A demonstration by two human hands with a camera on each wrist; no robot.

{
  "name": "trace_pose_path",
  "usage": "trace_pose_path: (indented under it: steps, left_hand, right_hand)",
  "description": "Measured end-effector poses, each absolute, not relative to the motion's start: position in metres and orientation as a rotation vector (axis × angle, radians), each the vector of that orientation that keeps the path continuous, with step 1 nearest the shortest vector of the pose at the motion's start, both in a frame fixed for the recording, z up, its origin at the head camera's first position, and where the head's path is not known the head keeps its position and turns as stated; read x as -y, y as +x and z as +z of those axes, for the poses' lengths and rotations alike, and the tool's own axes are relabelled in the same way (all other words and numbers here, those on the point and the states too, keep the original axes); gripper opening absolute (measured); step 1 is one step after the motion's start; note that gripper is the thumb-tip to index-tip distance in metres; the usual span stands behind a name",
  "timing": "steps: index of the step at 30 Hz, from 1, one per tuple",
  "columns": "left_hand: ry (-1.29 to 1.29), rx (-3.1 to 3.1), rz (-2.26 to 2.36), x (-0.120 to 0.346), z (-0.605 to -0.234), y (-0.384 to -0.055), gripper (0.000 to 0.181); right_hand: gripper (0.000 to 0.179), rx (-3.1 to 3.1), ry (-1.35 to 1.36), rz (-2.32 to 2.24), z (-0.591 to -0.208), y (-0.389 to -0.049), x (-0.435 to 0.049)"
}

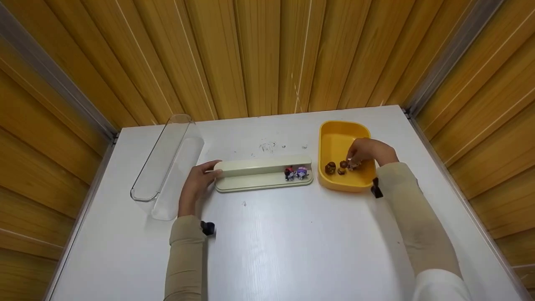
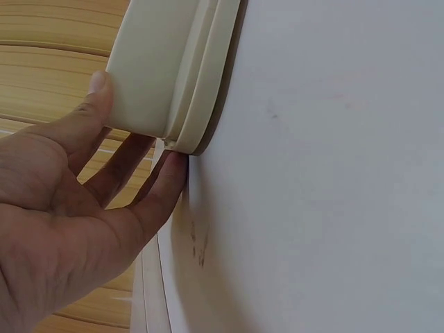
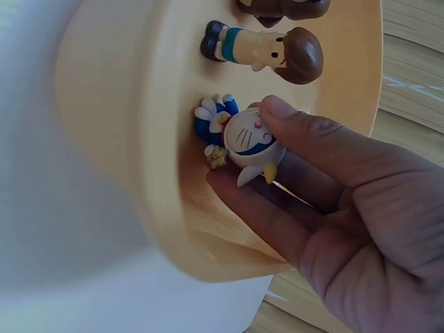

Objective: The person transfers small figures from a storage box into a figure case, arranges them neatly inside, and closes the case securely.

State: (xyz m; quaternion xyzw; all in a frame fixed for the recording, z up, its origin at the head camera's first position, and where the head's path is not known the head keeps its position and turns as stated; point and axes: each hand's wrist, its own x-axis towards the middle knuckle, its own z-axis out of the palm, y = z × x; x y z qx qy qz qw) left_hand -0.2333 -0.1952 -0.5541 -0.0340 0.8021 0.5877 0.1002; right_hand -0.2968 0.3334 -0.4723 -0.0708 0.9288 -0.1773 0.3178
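My left hand [image 1: 197, 184] grips the left end of a long pale-green case [image 1: 246, 182]. In the left wrist view, its thumb lies on the case's side and its fingertips are at the base. Two small figurines, one red and black [image 1: 289, 173] and one purple and white [image 1: 301, 172], are at the case's right end. Inside a yellow tub [image 1: 337, 140], my right hand [image 1: 370, 150] pinches a blue-and-white cat figurine [image 3: 243, 135] by its head, between thumb and fingers. Beside it lie a brown-haired figurine [image 3: 260, 54] and a dark brown figurine [image 1: 330, 168].
A long clear lid [image 1: 161, 165] and a whitish translucent tray [image 1: 177, 184] lie side by side at the left of the white table [image 1: 267, 246]. Yellow wood-look panels [image 1: 259, 58] rise along the table's back and sides. Dark smudges mark the tabletop behind the case.
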Motion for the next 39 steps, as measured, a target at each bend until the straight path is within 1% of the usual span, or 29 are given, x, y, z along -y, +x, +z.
trace_pose_path:
  steps: [5, 11, 15, 21, 26, 33, 39]
  left_hand:
    - [-0.113, -2.362, 1.748, 0.195, -0.554, -0.234, 0.046]
    - [-0.133, -2.335, 1.761, 0.195, -0.555, -0.235, 0.047]
    - [-0.139, -2.337, 1.771, 0.195, -0.556, -0.235, 0.046]
    - [-0.137, -2.317, 1.788, 0.196, -0.557, -0.235, 0.047]
    - [-0.129, -2.352, 1.749, 0.196, -0.556, -0.234, 0.047]
    - [-0.137, -2.386, 1.710, 0.193, -0.553, -0.235, 0.046]
    - [-0.155, -2.374, 1.704, 0.194, -0.554, -0.233, 0.048]
  right_hand:
    - [0.022, -2.449, -0.239, -0.395, -0.473, -0.296, -0.332]
    - [0.028, -2.486, -0.204, -0.326, -0.465, -0.289, -0.325]
    - [0.028, -2.521, -0.201, -0.309, -0.462, -0.285, -0.321]
    - [0.025, -2.571, -0.228, -0.306, -0.468, -0.281, -0.322]
    - [0.025, -2.598, -0.303, -0.338, -0.472, -0.278, -0.325]
    - [0.020, -2.641, -0.487, -0.315, -0.475, -0.278, -0.331]
    - [0.019, -2.646, -0.538, -0.350, -0.481, -0.277, -0.336]
